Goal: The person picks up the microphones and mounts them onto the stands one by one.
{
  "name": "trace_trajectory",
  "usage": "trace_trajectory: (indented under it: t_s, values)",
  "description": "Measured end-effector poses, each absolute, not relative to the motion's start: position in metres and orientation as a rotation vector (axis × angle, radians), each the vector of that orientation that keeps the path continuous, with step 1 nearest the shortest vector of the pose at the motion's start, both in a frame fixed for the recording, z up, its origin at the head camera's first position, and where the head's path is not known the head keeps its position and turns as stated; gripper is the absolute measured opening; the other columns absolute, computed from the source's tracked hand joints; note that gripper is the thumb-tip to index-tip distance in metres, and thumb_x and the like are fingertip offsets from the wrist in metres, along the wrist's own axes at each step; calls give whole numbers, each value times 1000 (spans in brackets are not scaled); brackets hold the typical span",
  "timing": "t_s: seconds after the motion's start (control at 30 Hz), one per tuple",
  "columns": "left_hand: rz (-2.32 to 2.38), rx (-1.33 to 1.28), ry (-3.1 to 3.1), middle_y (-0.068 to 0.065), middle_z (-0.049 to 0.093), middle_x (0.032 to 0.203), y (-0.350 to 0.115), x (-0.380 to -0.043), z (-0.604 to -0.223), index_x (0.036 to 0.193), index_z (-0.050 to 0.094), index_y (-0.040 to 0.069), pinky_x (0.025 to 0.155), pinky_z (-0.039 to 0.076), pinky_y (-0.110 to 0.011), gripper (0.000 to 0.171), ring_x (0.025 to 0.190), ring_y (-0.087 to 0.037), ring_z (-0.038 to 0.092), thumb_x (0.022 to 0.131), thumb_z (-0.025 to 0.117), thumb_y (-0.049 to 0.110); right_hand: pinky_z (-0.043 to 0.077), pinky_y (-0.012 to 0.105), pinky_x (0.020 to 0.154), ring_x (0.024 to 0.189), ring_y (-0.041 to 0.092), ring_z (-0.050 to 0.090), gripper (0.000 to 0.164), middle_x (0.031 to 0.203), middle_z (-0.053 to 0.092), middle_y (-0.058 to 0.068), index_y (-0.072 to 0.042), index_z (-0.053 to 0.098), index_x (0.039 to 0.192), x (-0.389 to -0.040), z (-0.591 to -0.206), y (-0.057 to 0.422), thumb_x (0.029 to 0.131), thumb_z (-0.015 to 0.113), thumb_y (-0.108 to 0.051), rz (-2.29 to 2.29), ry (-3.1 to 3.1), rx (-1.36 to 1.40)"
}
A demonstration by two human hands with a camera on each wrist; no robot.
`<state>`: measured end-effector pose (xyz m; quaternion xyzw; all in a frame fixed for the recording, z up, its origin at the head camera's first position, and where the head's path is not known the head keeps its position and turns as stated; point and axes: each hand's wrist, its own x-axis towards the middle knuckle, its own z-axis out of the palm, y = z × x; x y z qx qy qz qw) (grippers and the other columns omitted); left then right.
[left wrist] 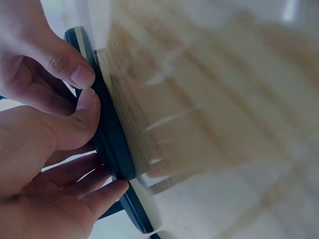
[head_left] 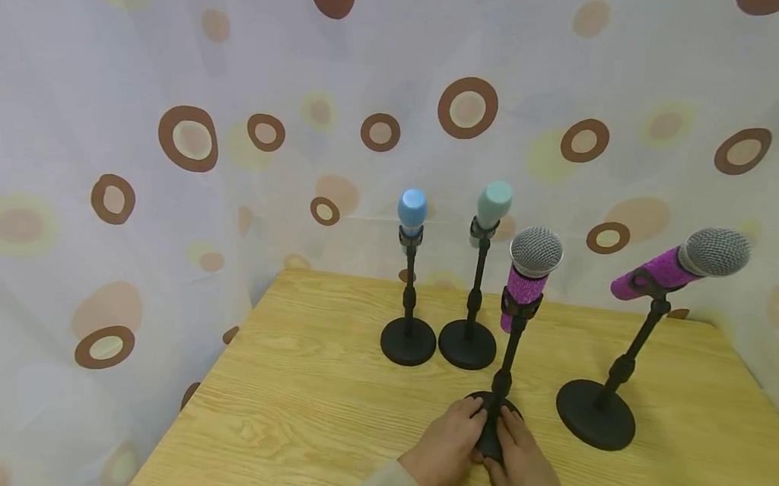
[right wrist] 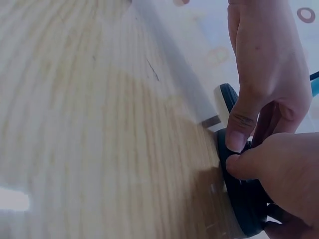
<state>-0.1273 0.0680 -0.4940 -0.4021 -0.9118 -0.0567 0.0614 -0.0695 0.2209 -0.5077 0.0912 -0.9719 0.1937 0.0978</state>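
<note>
In the head view, a black desktop microphone stand [head_left: 508,359] holds a purple microphone [head_left: 526,284] with a silver mesh head, tilted toward me. My left hand [head_left: 448,444] grips the left side of its round base, and my right hand [head_left: 528,471] holds the right side. Both wrist views show the thumbs side by side on the rim of the black base [left wrist: 112,142], fingers reaching over and around it. The base [right wrist: 237,194] appears at the table surface; whether it is slightly lifted I cannot tell.
Right of the hands stands another stand [head_left: 596,414] with a purple microphone [head_left: 676,267]. Behind are two more stands, one with a blue-topped microphone [head_left: 413,208], one with a mint-topped microphone [head_left: 494,202]. The wooden table [head_left: 296,388] meets a patterned curtain [head_left: 238,71].
</note>
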Motion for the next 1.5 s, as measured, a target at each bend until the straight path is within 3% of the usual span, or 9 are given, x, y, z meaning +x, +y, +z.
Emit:
trace_trajectory:
  t_s: [0.5, 1.5]
  values:
    - [-83, -1165, -2782, -3, 55, 143, 99, -149, -489, 136, 59, 9, 106, 45, -20, 56, 133, -15, 52, 87, 77, 30, 46, 59, 101, 133, 52, 44, 62, 144, 41, 37, 20, 44, 136, -88, -505, 239, 88, 72, -7, 514, -2860, 268]
    - [155, -1080, -2746, 0, 55, 143, 138, -172, -490, 138, 57, 13, 113, 36, -18, 54, 135, -11, 50, 92, 69, 38, 45, 59, 101, 132, 53, 43, 57, 145, 39, 38, 21, 43, 136, -118, -505, 265, 90, 68, -2, 439, -2895, 201]
